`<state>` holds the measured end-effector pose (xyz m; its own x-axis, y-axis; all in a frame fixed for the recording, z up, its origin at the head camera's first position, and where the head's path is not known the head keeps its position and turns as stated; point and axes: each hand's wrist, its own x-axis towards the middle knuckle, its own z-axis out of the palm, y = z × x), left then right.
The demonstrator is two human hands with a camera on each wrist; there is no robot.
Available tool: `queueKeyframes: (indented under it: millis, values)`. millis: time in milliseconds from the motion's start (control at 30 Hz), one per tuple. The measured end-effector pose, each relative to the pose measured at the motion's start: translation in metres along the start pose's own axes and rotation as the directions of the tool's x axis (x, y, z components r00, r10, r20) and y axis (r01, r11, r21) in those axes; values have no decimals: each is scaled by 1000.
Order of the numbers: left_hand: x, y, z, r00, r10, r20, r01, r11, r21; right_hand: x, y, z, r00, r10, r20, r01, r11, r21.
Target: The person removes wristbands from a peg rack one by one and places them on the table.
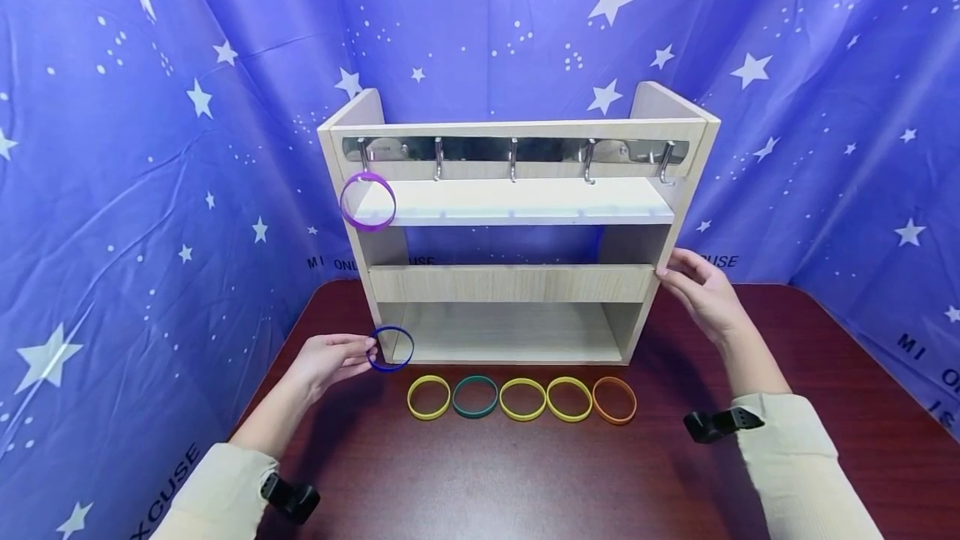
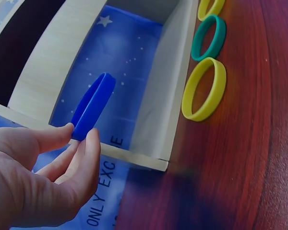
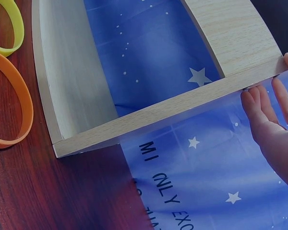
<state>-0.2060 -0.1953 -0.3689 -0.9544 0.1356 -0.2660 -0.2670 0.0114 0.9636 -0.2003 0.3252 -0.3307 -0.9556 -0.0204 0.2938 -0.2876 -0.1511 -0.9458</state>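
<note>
My left hand [image 1: 330,361] pinches a blue silicone wristband [image 2: 93,108] between thumb and fingertips, level with the lower left corner of a wooden shelf [image 1: 513,283]. On the other side, my right hand [image 1: 703,294] holds the edge of the shelf's right side panel [image 3: 168,108], thumb on the front edge and fingers along the outer face. A purple wristband [image 1: 368,202] hangs from the leftmost hook of the metal hook rail [image 1: 476,149]. The other hooks on the rail are bare.
In front of the shelf, a row of wristbands lies on the dark red table [image 1: 480,482]: a yellow wristband [image 1: 429,397] at the left, a green wristband [image 1: 476,397], two more yellow ones and an orange wristband [image 1: 615,400]. A starry blue curtain [image 1: 480,32] surrounds the table.
</note>
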Motion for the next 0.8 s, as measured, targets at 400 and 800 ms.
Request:
queueKeyframes:
  millis: [400, 800]
  values:
    - [2, -16, -7, 999, -31, 9, 31, 996, 78, 0, 0, 0, 1000, -12, 12, 11, 999, 52]
    - [1, -36, -9, 999, -47, -25, 51, 987, 155, 1, 1, 0, 1000, -13, 9, 12, 999, 33]
